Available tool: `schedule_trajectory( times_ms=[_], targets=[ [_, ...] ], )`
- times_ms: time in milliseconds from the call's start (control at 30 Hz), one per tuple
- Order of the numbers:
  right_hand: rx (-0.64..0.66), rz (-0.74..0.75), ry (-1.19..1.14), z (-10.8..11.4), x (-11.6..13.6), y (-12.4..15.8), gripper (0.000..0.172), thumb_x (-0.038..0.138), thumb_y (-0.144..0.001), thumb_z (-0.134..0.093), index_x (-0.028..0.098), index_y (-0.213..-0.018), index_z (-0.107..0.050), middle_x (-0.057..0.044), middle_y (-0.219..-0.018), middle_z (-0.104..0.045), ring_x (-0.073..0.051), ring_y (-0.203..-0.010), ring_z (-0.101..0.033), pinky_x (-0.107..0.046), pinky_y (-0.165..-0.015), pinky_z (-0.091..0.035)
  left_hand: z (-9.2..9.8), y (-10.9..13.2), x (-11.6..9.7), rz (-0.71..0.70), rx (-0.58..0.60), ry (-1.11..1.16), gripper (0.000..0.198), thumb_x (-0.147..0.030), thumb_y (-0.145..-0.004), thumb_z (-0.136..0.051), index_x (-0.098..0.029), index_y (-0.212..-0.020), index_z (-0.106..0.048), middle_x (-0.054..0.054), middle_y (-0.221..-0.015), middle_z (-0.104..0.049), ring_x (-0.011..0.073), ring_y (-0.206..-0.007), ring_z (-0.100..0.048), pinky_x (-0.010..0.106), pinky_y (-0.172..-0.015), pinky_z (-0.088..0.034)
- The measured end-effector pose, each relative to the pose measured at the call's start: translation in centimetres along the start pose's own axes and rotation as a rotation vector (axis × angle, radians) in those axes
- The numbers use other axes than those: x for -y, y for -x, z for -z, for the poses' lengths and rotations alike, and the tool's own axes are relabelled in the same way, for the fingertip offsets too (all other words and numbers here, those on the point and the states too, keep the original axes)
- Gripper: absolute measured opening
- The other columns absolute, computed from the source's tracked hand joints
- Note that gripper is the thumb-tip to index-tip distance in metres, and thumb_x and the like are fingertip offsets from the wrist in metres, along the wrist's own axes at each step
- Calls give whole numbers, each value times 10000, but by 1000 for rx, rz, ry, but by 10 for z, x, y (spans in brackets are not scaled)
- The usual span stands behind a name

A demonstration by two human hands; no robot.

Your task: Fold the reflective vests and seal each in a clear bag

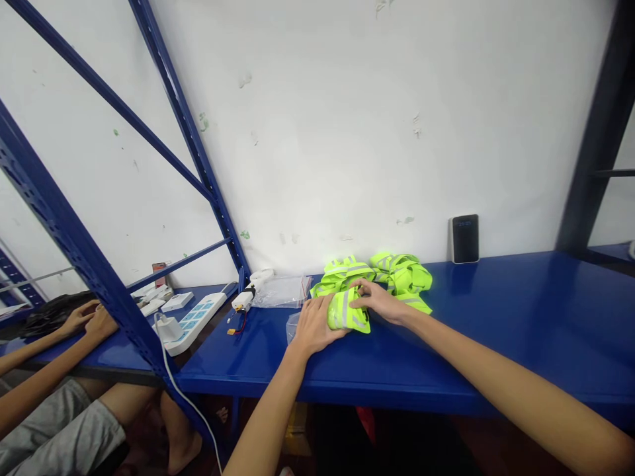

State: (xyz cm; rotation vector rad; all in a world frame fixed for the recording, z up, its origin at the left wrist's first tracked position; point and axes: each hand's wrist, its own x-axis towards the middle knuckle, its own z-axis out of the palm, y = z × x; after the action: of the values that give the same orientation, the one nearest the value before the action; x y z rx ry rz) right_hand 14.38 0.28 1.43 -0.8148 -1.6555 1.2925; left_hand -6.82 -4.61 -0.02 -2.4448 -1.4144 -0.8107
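Folded vest (347,316), neon yellow with grey reflective bands, lies near the front edge of the blue bench (496,330), roughly at its middle, between the person's two hands.

At the far left end, beyond a blue rack post (74,244), a co-worker's hands (89,320) rest on the neighbouring shelf beside a black bag (49,314). A white power strip (196,317) with a plug adapter (169,328) bridges the gap to the bench's left end. Next come a small white device (242,301) with red wires and clear plastic bags (282,291) towards the back edge.

The left hand (312,327) lies flat and spread, its fingers pressed against the vest's left end. The right hand (384,301) curls over the vest's top and pinches it. Just behind, touching the folded vest, sits a pile of vests (399,274). Further right, a black device (465,238) leans upright against the wall at the back edge.
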Motion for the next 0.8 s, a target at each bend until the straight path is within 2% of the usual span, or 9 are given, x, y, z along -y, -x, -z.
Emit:
schedule_trajectory(
  times_ms=[200, 300, 500, 700, 800],
  targets=[
    [-143, 35, 10, -12, -8, -1, 505, 362, -573, -809, 194, -965, -538, 42, -727, -518, -145, -676, -524, -277, -633, -419, -3, -1, -1, 18, 0, 16, 888, -634, -647, -690, -209, -1362, -378, 112, -1259, -570, 310, -1179, -511, 461, -1013, -365],
    [-169, 40, 33, -15, -13, -2, 464, 379, -571, -808, 177, -908, -562, 32, -714, -537, -143, -654, -529, -277, -612, -423, -3, -2, -2, 37, 18, 28, 904, -642, -634, -694, -214, -1363, -373, 117, -1263, -560, 315, -1188, -506, 464, -1012, -370],
    [-107, 107, 136, -14, -16, -1, 289, 374, -615, -763, 158, -698, -590, -22, -735, -625, -169, -694, -572, -298, -657, -461, -1, -5, -3, 14, 72, 67, 907, -640, -617, -705, -220, -1355, -385, 120, -1278, -539, 329, -1205, -492, 481, -1011, -380],
    [-130, 165, 358, -24, -6, 9, 161, 323, -702, -675, 166, -681, -647, -40, -722, -675, -188, -693, -599, -286, -656, -449, 5, -10, -12, -60, 121, 112, 884, -578, -606, -747, -229, -1339, -398, 98, -1286, -536, 309, -1202, -491, 463, -1032, -376],
    [-12, 244, 430, -22, 2, 12, 201, 316, -798, -565, 168, -715, -673, -25, -725, -675, -177, -683, -586, -275, -651, -431, 8, -15, -13, -108, 162, 121, 793, -560, -643, -732, -242, -1306, -435, 85, -1284, -544, 292, -1213, -487, 443, -1053, -361]
  ],
)
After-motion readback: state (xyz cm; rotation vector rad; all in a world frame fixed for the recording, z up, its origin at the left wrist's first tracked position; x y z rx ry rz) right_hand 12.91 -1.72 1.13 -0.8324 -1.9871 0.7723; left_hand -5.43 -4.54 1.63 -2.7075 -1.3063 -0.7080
